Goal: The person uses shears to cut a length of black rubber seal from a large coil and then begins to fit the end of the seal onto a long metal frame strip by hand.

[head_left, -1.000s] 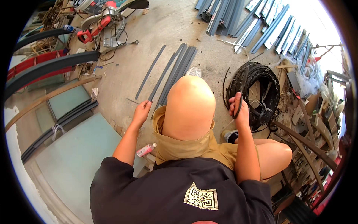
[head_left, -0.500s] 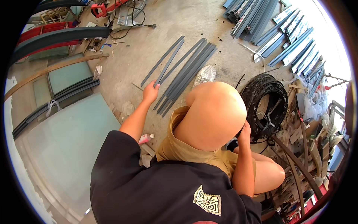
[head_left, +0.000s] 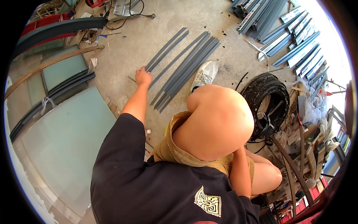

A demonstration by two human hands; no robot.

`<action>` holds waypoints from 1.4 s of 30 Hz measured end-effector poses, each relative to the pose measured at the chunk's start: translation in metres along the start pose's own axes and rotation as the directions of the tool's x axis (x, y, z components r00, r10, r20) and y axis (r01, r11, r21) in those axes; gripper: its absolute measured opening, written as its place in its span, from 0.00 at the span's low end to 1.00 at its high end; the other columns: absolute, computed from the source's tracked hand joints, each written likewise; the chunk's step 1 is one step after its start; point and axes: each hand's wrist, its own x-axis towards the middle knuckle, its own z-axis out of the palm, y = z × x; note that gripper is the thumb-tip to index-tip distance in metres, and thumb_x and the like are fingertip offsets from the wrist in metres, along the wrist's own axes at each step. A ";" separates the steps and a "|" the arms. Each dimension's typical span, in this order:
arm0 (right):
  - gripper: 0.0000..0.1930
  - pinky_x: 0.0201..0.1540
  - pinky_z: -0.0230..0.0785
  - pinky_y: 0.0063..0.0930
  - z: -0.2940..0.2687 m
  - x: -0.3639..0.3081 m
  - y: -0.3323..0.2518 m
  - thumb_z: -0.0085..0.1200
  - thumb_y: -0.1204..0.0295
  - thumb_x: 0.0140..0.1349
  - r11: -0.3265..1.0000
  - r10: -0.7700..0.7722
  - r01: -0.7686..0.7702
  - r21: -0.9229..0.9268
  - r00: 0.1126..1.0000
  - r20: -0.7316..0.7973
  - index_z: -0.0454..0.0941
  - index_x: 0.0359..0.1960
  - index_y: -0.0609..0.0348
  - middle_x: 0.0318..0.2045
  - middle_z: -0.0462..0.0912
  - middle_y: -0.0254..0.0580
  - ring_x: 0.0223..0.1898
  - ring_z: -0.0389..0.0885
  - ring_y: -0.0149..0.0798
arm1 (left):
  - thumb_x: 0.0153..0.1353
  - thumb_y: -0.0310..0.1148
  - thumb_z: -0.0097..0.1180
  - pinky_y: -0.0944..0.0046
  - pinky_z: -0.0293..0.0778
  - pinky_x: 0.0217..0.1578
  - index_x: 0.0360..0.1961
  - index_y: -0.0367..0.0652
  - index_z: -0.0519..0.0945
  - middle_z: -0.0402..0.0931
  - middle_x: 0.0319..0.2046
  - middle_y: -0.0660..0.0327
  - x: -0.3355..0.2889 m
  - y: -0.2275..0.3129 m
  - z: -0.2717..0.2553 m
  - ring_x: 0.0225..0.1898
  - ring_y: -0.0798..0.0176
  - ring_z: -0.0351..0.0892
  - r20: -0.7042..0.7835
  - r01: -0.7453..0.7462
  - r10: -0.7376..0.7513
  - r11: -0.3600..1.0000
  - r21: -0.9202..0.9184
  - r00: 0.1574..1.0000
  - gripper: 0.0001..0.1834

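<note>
Long, narrow dark grey strips (head_left: 190, 67) lie side by side on the concrete floor, slanting away to the far right. Left of this bunch, a pair of separate grey strips (head_left: 167, 48) lies nearly parallel. My left hand (head_left: 143, 77) is closed at the near ends of that pair, its fingertips partly hidden. Another single grey strip (head_left: 179, 59) lies between the pair and the bunch. My right hand (head_left: 239, 150) is down behind my raised knee, and its fingers are out of sight.
A coil of black tubing (head_left: 265, 102) stands right of my knee, beside piled scrap (head_left: 309, 145). Large glass sheets (head_left: 71, 138) lie at left. More bundled profiles (head_left: 261, 22) are at the far right. A corded metal tool (head_left: 125, 11) sits at the back.
My left hand has moved slightly left and away from me, bringing its strip parallel to the leftmost one. My right hand has slipped further behind the knee. The view has shifted a little.
</note>
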 end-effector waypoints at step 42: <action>0.24 0.54 0.78 0.43 -0.008 -0.002 0.027 0.55 0.59 0.70 0.954 0.172 -0.152 -0.257 0.983 0.057 0.82 0.58 0.65 0.54 0.87 0.58 0.54 0.86 0.52 | 0.65 0.32 0.66 0.47 0.78 0.52 0.46 0.45 0.83 0.85 0.47 0.49 -0.097 -0.032 0.094 0.52 0.42 0.83 0.258 -0.003 0.046 0.986 -0.165 0.965 0.10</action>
